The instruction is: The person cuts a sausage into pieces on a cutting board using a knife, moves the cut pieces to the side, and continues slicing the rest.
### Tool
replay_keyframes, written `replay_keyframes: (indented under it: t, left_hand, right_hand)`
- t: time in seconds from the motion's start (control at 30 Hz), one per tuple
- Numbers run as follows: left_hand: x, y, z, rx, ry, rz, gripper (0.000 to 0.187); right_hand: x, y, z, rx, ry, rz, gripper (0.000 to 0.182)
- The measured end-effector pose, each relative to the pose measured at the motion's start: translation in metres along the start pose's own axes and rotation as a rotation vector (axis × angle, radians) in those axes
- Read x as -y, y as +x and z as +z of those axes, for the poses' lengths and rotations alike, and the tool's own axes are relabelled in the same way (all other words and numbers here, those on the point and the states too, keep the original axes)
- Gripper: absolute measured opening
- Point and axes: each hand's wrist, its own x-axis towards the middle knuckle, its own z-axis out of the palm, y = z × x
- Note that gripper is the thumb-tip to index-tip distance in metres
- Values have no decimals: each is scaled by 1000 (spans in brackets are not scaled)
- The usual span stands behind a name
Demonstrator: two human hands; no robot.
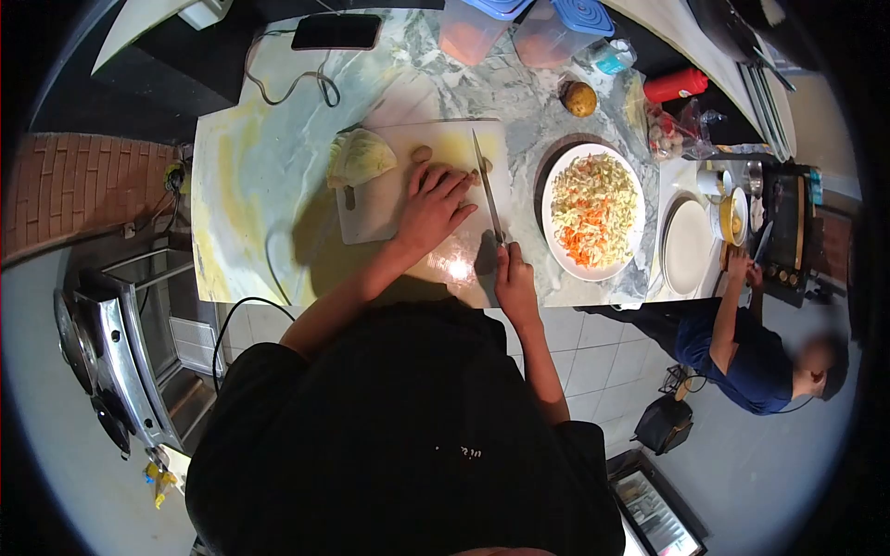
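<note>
My right hand [515,274] is closed round the handle of a long kitchen knife [488,183]. Its blade points away from me across the right part of a white cutting board [371,211]. With bent fingers, my left hand [432,209] presses down on the board just left of the blade, holding a small brown vegetable piece [474,177], mostly hidden. Another brown piece [487,165] lies by the blade, and a whole round one [423,153] rests behind my left hand. A pale green cabbage wedge [363,157] sits at the board's far left corner.
Right of the board stands a white plate [553,243] of shredded cabbage and carrot. Farther back are plastic containers [547,42], a potato [579,99], a red bottle [676,85] and a phone [336,32] with a cable. A co-worker [742,347] works at the counter's right end.
</note>
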Motion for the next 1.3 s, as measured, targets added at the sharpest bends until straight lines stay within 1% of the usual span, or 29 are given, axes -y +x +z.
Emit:
replay_keyframes:
  t: [0.07, 0.1, 0.17, 0.27, 0.37, 0.5, 0.57, 0.67, 0.8, 0.9, 1.07, 1.3]
  left_hand:
    - [-1, 1, 1, 9, 19, -17, 49]
    - [-1, -1, 2, 6, 19, -25, 49]
    - [-1, -1, 4, -11, 17, -1, 48]
    - [-1, -1, 7, -29, 23, 4, 49]
    - [1, -1, 4, -24, -2, 8, 49]
    - [1, -2, 1, 1, 3, 4, 48]
    - [-1, -1, -1, -4, -1, 5, 47]
    - [1, 1, 1, -1, -7, 4, 45]
    - [0, 0, 2, 4, -12, -2, 44]
    - [1, 0, 2, -8, -9, 2, 44]
    - [-1, 0, 2, 20, 16, -20, 45]
    - [0, -2, 2, 2, 26, 3, 46]
  right_hand:
    - [0, 1, 2, -15, 4, -72, 23]
    - [0, 0, 3, -7, 0, -76, 23]
    - [1, -1, 3, 30, 13, -5, 24]
    - [2, -5, 3, 47, 59, 46, 26]
    - [1, -9, 9, -11, 64, 39, 28]
    - [5, -11, 12, 1, 75, 37, 29]
    - [4, -12, 16, -37, 47, 9, 34]
    - [2, -12, 17, -26, 57, 23, 35]
    - [5, -12, 12, 15, 35, 50, 35]
    - [6, -9, 14, 11, 69, 30, 33]
    - [9, -7, 17, -26, 35, 8, 30]
    - [12, -10, 19, -36, 53, 31, 30]
